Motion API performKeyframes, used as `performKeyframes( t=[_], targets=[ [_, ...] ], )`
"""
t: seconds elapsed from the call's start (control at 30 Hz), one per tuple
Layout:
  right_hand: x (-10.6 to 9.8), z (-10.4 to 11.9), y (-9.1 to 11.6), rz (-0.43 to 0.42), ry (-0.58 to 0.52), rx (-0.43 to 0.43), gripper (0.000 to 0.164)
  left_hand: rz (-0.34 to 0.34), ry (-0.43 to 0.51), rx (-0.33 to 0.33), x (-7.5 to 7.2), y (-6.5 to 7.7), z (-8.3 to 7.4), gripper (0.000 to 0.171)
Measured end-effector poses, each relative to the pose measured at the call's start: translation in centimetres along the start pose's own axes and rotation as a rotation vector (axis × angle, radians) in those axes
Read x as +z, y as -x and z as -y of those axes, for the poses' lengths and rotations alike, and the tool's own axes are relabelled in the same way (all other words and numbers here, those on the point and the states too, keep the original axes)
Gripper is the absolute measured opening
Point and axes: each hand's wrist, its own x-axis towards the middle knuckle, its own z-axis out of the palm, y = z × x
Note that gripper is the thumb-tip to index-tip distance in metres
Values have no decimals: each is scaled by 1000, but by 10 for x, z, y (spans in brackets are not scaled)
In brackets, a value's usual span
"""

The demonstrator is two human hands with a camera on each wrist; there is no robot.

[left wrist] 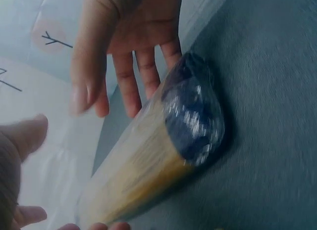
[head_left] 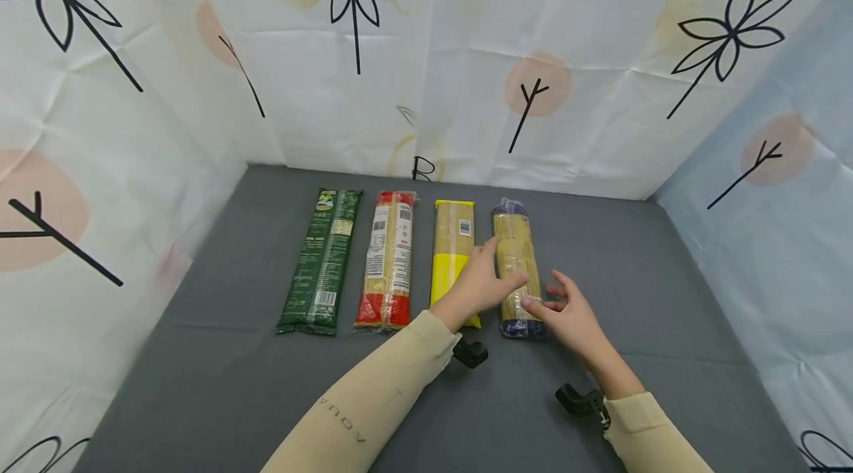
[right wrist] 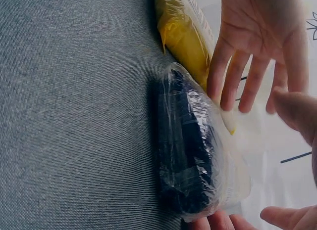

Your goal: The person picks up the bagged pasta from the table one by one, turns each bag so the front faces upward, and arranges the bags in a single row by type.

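A clear-wrapped pack of dried noodles (head_left: 516, 266) with dark blue ends lies at the right end of a row on the grey table. My left hand (head_left: 481, 282) is at its left side, fingers extended and thumb over the pack. On the other side my right hand (head_left: 566, 314) has its fingers spread and its thumb close to the lower part of the pack. The left wrist view has the right hand (left wrist: 141, 47) beyond the pack's blue end (left wrist: 190, 116). Neither hand grips the pack; in the right wrist view the left hand's fingers (right wrist: 235, 81) are straight.
Left of it, a yellow pack of noodles (head_left: 453, 236) lies partly behind the left hand. Further left are a red-ended noodle pack (head_left: 388, 258) and a dark green pack (head_left: 321, 258). A patterned white cloth (head_left: 466, 125) hangs round the grey table (head_left: 220, 369).
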Motion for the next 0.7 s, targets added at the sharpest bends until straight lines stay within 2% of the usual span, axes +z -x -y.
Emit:
performKeyframes(
  t=[0.1, 0.37, 0.6, 0.7],
  targets=[
    [1, -3, -2, -3, -4, 3, 103, 20, -8, -27, 8, -3, -1, 88],
    [4, -7, -4, 20, 10, 1, 100, 49, -121, -110, 20, -8, -2, 78],
    [8, -7, -9, 21, 27, 11, 96, 91, -257, -124, 31, -7, -3, 75],
    [9, -6, -10, 28, 35, 15, 95, 94, -270, -130, 32, -7, -3, 74]
  ],
)
